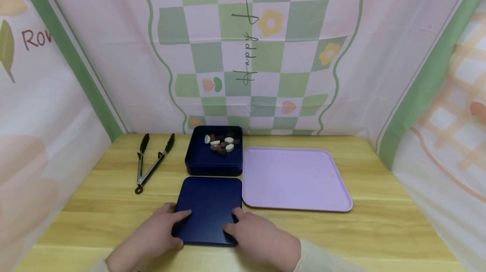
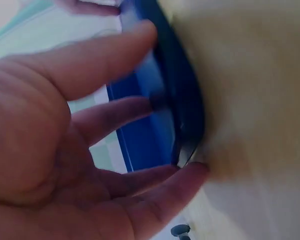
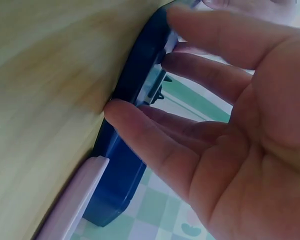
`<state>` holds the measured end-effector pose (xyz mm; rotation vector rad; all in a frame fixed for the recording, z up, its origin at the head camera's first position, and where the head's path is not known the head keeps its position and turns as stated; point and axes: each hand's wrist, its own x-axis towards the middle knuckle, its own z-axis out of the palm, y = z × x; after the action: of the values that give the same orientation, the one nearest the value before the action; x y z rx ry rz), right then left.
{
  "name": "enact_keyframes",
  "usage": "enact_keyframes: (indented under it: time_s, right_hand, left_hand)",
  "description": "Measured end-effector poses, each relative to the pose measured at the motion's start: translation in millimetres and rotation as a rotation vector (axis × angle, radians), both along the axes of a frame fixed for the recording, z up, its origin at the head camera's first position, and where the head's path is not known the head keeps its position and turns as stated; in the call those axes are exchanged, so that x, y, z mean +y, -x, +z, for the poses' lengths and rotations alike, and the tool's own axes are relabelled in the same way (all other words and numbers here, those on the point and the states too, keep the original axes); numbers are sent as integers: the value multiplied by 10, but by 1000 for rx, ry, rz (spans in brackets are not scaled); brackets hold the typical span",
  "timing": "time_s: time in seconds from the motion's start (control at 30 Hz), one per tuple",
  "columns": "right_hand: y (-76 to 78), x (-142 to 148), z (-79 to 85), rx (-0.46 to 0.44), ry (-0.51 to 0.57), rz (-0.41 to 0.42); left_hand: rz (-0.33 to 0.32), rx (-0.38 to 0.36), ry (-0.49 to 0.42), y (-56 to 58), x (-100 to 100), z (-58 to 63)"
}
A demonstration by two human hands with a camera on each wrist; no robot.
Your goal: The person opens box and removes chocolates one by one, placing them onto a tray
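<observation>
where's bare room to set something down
Bare wooden table lies right of the lilac rectangular tray, itself bare, and left of the silver-black tongs. Crowded: the square navy lid, hemmed by left hand, right hand, tray and square navy box.

The head camera looks forward and down from above the wooden table (image 1: 379, 230). Both wrist cameras, close and turned sideways, share the navy lid (image 1: 209, 211)

Free lane on tabletop (image 1: 163, 188) between tongs (image 1: 149, 171) and navy box (image 1: 214, 169); box, lilac tray (image 1: 296, 179) and navy lid (image 1: 209, 204) crowd close, gaps very narrow; tray open from above
</observation>
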<state>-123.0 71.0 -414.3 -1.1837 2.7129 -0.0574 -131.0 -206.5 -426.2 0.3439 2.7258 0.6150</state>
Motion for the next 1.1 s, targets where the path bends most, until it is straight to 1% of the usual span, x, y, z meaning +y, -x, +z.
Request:
enact_keyframes:
  time_s: [0.1,0.2,0.3,0.4,0.5,0.8,0.9,0.97,1.03,1.1]
  right_hand:
    - [11,-6,-33,40,9,23]
    - [29,0,-43,78,21,36]
    - [38,5,-49,92,17,26]
    - [42,7,-55,126,13,19]
    - [44,8,-64,173,12,30]
    - [63,36,-111,232,51,49]
    - [75,50,-113,206,63,45]
    - [96,70,-107,137,76,34]
    - [114,110,-50,19,98,6]
    - [132,177,29,-64,130,-35]
  left_hand:
    - [6,5,43,-37,52,-11]
    - [26,9,58,-41,89,-9]
    - [32,17,57,-43,103,-10]
    - [34,25,50,-48,112,-13]
    - [35,23,45,-45,117,-11]
    - [29,7,45,-28,122,16]
    - [28,11,44,-28,125,24]
    - [29,7,45,-29,126,30]
    - [30,3,46,-28,129,35]
    - [30,1,49,-21,132,34]
